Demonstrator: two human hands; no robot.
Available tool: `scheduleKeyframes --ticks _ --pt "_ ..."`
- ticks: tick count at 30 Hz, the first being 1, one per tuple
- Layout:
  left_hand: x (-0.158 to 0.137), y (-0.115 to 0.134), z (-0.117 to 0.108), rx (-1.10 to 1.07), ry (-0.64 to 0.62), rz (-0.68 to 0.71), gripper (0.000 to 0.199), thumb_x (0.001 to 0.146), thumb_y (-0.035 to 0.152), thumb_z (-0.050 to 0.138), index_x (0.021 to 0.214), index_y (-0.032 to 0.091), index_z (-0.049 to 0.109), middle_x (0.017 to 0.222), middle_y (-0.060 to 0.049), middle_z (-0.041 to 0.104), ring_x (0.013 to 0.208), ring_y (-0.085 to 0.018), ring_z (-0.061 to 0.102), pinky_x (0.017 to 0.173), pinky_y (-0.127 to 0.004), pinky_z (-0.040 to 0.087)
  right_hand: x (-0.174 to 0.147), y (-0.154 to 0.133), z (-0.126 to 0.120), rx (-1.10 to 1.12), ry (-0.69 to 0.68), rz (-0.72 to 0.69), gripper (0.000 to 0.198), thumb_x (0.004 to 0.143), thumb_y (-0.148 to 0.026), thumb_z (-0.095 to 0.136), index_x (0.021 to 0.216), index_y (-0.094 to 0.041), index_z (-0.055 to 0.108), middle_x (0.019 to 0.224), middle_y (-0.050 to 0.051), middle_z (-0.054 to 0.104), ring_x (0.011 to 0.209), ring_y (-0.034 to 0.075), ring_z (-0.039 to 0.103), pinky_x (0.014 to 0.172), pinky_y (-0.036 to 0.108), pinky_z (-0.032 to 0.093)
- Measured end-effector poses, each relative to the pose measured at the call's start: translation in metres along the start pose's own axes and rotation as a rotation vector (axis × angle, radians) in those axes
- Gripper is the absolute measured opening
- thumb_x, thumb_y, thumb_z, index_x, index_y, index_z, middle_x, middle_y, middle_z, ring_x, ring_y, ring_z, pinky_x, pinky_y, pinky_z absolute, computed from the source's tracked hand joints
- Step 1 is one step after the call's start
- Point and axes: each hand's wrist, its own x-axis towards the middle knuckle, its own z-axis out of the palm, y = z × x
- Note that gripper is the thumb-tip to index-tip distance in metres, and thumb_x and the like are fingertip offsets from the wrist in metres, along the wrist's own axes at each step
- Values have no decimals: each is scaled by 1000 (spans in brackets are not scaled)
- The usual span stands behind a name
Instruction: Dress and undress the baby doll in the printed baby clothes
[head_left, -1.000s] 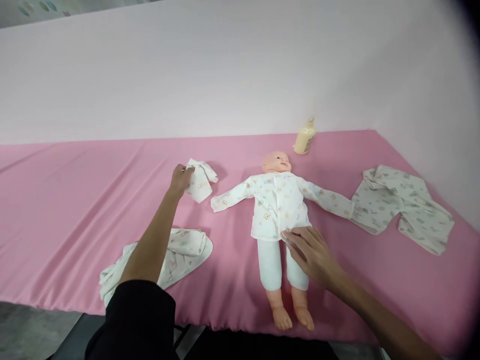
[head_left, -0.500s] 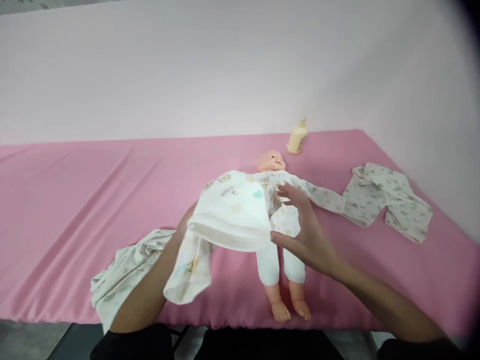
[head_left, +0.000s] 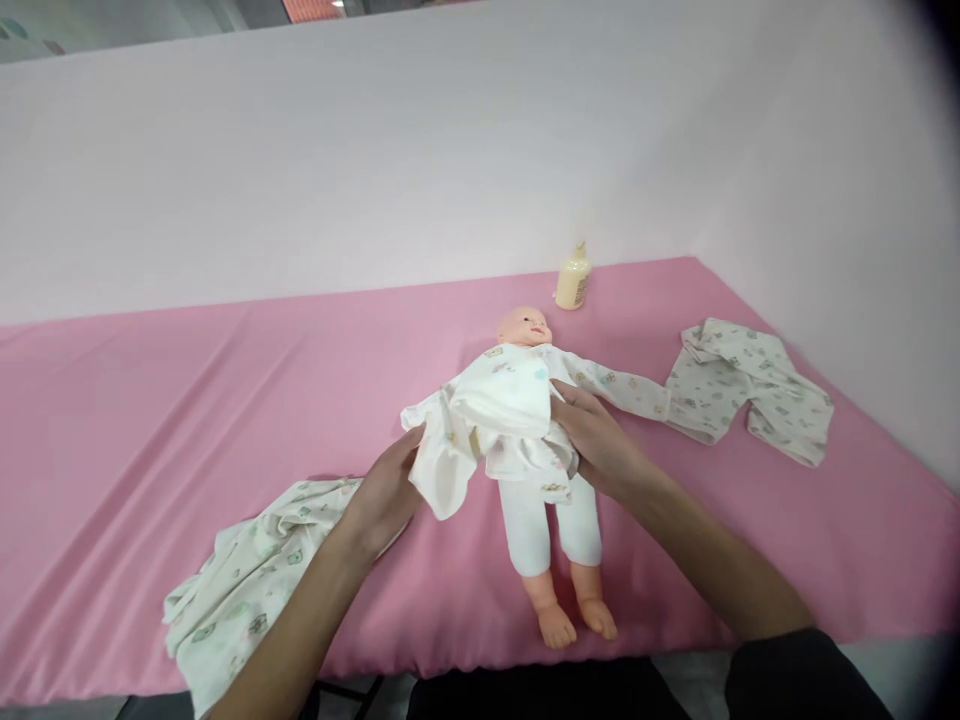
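A baby doll [head_left: 529, 326] lies on its back, dressed in a long-sleeved printed top [head_left: 615, 383] and white pants [head_left: 525, 527]. Over its chest and belly is a white printed piece of baby clothing [head_left: 504, 395]; whether it is part of the top or separate, I cannot tell. My left hand [head_left: 390, 490] is closed at the cloth's left hanging end, its fingertips partly hidden behind the fabric. Beside the doll's waist, my right hand [head_left: 604, 440] pinches the cloth's right edge. Both bare feet of the doll point toward me.
A pump bottle [head_left: 573, 280] of pale yellow liquid stands beyond the doll's head. Printed baby pants [head_left: 750, 390] lie at the right, touching the doll's sleeve cuff. Another printed garment [head_left: 255, 560] lies crumpled under my left forearm. A white wall [head_left: 337, 180] rises behind the pink-covered table [head_left: 285, 400].
The white cloth has come down onto the doll's torso. My right hand, open before, now closes on its edge. My left hand, earlier hidden behind the cloth, shows at its left end.
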Motion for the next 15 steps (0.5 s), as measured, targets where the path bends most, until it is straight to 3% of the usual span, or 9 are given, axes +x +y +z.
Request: scheduleKeyframes --ticks 3,6,8,10,13,15 --pt "-17 -15 -26 135 42 -44 46 90 50 53 125 21 59 120 -11 64 107 -23 61 86 -33 52 0 -7 -10 46 35 -10 25 81 -44 69 89 -21 65 62 -3 57 53 11 47 50 23 35" --pt "-34 -37 -63 740 240 -19 53 87 56 52 131 25 53 129 -10 59 118 -28 54 100 -45 45 -1 -13 -18 42 69 -44 21 82 -42 68 85 -21 65 58 -3 57 51 11 46 49 24 33" --pt "-42 -53 -84 1219 370 68 57 88 56 49 134 22 51 137 -13 51 127 -35 45 107 -53 36 -3 -16 -21 40 65 -72 18 84 -40 66 83 -22 65 56 -3 56 50 11 46 49 25 33" --pt "-46 -66 -98 1563 460 37 62 88 54 48 139 19 49 141 -17 46 129 -42 40 105 -60 32 -4 -19 -22 29 63 -90 17 86 -39 64 83 -22 65 56 -3 55 50 12 46 49 26 33" --pt "-46 -75 -107 1746 521 -127 66 88 57 46 142 19 45 136 -18 48 122 -44 44 98 -60 37 -4 -20 -21 -4 85 -85 18 85 -41 64 86 -24 66 56 -3 56 50 13 45 50 27 34" --pt "-42 -76 -111 1786 499 -182 63 91 56 41 140 18 47 128 -18 52 117 -42 48 94 -56 40 -4 -20 -20 -9 91 -70 19 85 -42 65 87 -24 66 56 -3 55 49 13 44 50 27 34"
